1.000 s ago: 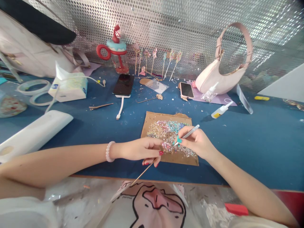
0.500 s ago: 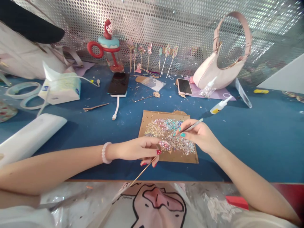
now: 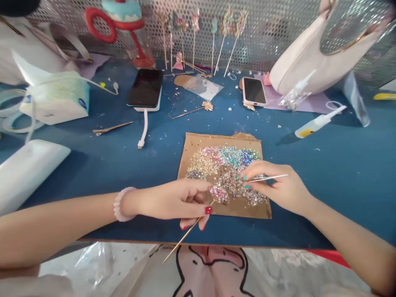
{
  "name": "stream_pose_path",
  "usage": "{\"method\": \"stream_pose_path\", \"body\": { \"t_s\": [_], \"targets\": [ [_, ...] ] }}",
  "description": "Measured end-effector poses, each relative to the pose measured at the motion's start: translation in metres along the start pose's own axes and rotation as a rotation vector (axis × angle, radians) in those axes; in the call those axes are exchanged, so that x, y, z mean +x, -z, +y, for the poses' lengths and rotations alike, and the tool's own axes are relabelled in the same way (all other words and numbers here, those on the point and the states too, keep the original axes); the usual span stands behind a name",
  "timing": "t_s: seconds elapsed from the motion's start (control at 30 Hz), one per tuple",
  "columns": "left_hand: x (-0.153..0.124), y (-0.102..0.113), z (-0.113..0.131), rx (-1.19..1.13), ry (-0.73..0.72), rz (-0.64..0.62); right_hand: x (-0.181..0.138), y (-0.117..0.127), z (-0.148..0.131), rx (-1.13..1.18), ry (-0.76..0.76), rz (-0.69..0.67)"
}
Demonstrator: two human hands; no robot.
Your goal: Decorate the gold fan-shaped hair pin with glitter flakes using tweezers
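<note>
My left hand [image 3: 185,202] pinches a thin golden hair stick [image 3: 182,240] below its head, its shaft slanting down toward me. The head [image 3: 219,194] is covered in pink and pale stones and is held over the front of a cardboard sheet [image 3: 193,142]. Small rhinestones [image 3: 230,156] in yellow, pink, turquoise, blue and silver patches lie spread on the cardboard. Slim tweezers [image 3: 270,177] are gripped in my right hand [image 3: 286,189], their tips among the silver stones, right of the hair stick's head. Whether the tips hold a stone is too small to tell.
Behind the cardboard lie a loose hair stick [image 3: 192,111], a black phone [image 3: 145,87] and a pink-cased phone [image 3: 254,90]. A glue bottle [image 3: 315,124] lies to the right. Decorated sticks [image 3: 213,45] stand along the back, near a red-handled cup [image 3: 144,62] and pink handbag [image 3: 297,62].
The view has tipped down and come closer to the table. My right hand has shifted the tweezers, now lying nearly level. My left hand keeps hold of the hair stick, whose head shows more fully.
</note>
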State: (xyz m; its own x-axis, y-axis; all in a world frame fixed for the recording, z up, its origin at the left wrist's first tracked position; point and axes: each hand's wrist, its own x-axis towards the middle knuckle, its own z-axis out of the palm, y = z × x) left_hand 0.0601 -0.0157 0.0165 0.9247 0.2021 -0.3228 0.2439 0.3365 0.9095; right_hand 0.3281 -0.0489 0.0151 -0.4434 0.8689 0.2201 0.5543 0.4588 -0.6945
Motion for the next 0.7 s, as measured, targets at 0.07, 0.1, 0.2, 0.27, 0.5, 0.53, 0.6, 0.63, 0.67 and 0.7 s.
{"method": "stream_pose_path", "body": {
  "t_s": [0.07,0.1,0.2,0.27,0.5,0.53,0.6,0.63,0.67,0.7],
  "targets": [
    [-0.0004,-0.0002,0.0001,-0.031,0.041,0.006,-0.0067,0.0020,0.0045,-0.027,0.041,-0.017],
    [-0.0008,-0.0005,-0.0001,-0.034,0.062,0.017,-0.0089,0.0032,0.0061,-0.037,0.062,-0.038],
    [-0.0022,-0.0019,0.0003,-0.038,0.118,0.036,-0.0110,0.0063,0.0076,-0.025,0.132,-0.091],
    [-0.0030,-0.0026,0.0020,-0.050,0.145,0.056,-0.0100,0.0080,0.0065,-0.014,0.161,-0.094],
    [-0.0031,-0.0044,0.0048,-0.014,0.145,0.069,-0.0099,0.0085,0.0030,-0.060,0.109,-0.096],
    [-0.0032,-0.0050,0.0044,-0.004,0.140,0.077,-0.0101,0.0078,0.0030,-0.066,0.107,-0.100],
    [-0.0033,-0.0061,0.0036,0.009,0.133,0.093,-0.0102,0.0060,0.0030,-0.083,0.108,-0.105],
    [-0.0034,-0.0065,0.0032,0.012,0.130,0.099,-0.0102,0.0050,0.0030,-0.092,0.108,-0.107],
    [-0.0034,-0.0068,0.0030,0.011,0.127,0.103,-0.0102,0.0042,0.0030,-0.100,0.106,-0.109],
    [-0.0034,-0.0069,0.0029,0.008,0.125,0.105,-0.0103,0.0034,0.0029,-0.106,0.103,-0.109]
  ]
}}
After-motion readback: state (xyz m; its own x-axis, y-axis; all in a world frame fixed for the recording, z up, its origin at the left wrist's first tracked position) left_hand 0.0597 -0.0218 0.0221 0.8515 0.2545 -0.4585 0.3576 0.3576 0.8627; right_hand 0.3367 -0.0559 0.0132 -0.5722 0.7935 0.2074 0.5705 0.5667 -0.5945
